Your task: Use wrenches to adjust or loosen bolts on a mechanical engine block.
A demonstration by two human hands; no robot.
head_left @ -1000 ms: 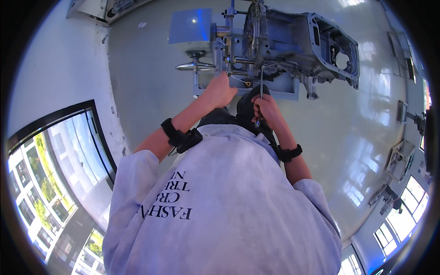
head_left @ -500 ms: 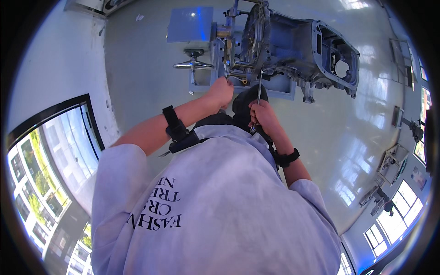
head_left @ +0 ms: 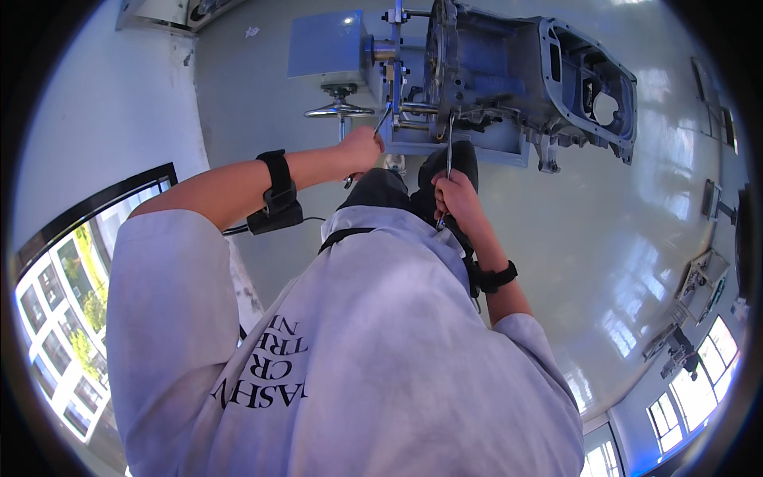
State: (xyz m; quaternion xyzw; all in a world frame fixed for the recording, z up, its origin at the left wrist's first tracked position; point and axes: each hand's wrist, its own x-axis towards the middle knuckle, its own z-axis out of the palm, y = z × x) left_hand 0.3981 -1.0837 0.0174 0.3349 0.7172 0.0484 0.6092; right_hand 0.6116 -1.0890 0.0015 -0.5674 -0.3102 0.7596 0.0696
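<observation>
A large grey cast-metal gearbox housing (head_left: 497, 67) is mounted sideways on a stand, with its open end to the right. My left hand (head_left: 362, 151) is closed around a metal wrench (head_left: 382, 119); the tool's far end reaches the upright mounting plate (head_left: 396, 71) left of the housing. In my right hand (head_left: 457, 197) is a second, longer wrench (head_left: 450, 147), held nearly upright in the picture. Its far end meets the lower edge of the housing's flange (head_left: 441, 87). Exactly what each wrench tip sits on is too small to tell.
Left of the plate is a grey box (head_left: 326, 48) with a chromed handwheel (head_left: 339, 111) below it. The stand's grey base frame (head_left: 505, 153) runs under the housing, close to my knees. A white wall with a window (head_left: 63, 318) lies at left.
My left hand has moved left, and its wrench now slants outward from the plate. The left elbow has swung outward. My right hand and its wrench stay nearly in place.
</observation>
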